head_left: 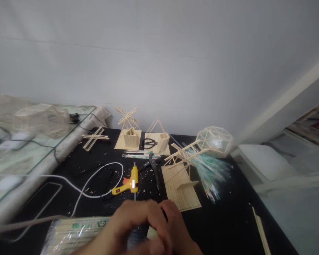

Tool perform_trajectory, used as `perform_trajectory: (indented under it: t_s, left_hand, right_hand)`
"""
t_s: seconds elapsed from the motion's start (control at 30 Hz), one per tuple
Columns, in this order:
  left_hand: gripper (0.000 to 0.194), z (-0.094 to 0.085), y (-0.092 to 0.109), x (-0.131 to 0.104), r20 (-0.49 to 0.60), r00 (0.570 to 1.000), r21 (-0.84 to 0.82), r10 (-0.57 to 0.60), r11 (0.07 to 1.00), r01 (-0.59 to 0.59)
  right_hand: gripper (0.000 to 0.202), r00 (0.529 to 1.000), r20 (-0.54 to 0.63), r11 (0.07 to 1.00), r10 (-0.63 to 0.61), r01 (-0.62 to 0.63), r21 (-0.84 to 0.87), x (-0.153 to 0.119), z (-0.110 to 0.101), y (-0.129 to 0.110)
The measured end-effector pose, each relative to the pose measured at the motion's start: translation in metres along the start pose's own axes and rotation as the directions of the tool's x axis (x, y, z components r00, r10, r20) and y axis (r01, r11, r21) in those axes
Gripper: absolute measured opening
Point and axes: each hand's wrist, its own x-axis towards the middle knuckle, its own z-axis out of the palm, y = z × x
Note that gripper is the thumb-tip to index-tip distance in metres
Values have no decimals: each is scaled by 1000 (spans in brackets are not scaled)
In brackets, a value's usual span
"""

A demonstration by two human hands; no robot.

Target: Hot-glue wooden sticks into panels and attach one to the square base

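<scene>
My left hand (136, 221) and my right hand (178, 228) meet at the bottom centre, fingers curled in against each other. A small pale piece (152, 232) shows beneath them; I cannot tell whether either hand grips it. Just beyond lies a yellow glue gun (133, 180) with its white cord. Black-handled cutters (154, 168) rest to the right of it. A wooden stick panel (179, 191) with a windmill-like frame of sticks (182, 154) is beyond my right hand. Beside my left forearm sits a clear bag of chopsticks (77, 232).
At the back stand two stick models (131, 141) (163, 141) on square bases. A stick cross (95, 137) is left of them. Plastic wrappers (211, 170) and a faceted stick frame (215, 140) lie right. A glass-topped surface (23, 156) borders the black table (228, 219).
</scene>
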Motion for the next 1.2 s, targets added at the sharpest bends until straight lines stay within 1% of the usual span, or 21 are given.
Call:
perform_trajectory:
  t_s: [0.03, 0.07, 0.1, 0.13, 0.2, 0.23, 0.27, 0.33, 0.47, 0.6, 0.8, 0.97, 1.2]
  left_hand:
    - [24, -6, -10, 7, -77, 994, 149, -79, 985, 90]
    - [26, -13, -24, 11, -148, 975, 272, -163, 942, 199]
    - [27, -19, -40, 12, -183, 963, 360, -197, 898, 252]
    - [27, -25, -56, 12, -214, 955, 436, -204, 855, 281]
    - [17, -34, -87, 6, -237, 954, 551, -184, 783, 288]
    - [13, -37, -98, 3, -235, 957, 595, -170, 753, 280]
    - [11, -39, -107, 0, -231, 959, 631, -165, 725, 277]
    - [11, -39, -118, -1, -217, 961, 681, -170, 679, 274]
    - [15, -31, -126, 8, -170, 970, 747, -173, 619, 241]
    - [8, -26, -132, 10, -167, 977, 775, -131, 595, 212]
    - [8, -22, -134, 4, -170, 982, 778, -87, 599, 188]
    - [9, -21, -134, 4, -180, 980, 775, -91, 600, 198]
    - [10, -20, -132, 4, -187, 978, 773, -87, 602, 201]
  right_hand:
    - [24, 1000, 8, 1000, -4, 4, -5, 0, -1, -2]
    - [25, 1000, 10, 1000, 4, -4, -8, 1, -3, -4]
    - [25, 1000, 7, 1000, 11, -11, -4, 1, -4, -5]
    - [25, 1000, 12, 1000, 16, -16, 0, 2, -5, -7]
    - [26, 1000, 20, 1000, 21, -21, 15, 3, -7, -9]
    - [25, 1000, 20, 1000, 21, -21, 20, 3, -8, -9]
    - [24, 1000, 21, 1000, 18, -19, 24, 4, -9, -10]
    - [23, 1000, 21, 1000, 14, -15, 23, 4, -10, -11]
    - [23, 1000, 26, 1000, 14, -14, 27, 4, -11, -13]
    - [22, 1000, 20, 999, 10, -11, 32, 3, -11, -14]
    - [25, 999, 36, 999, 10, -11, 36, 5, -13, -14]
    - [23, 1000, 17, 1000, -7, 7, 23, 5, -13, -14]
    - [24, 1000, 22, 999, -5, 4, 38, 6, -17, -17]
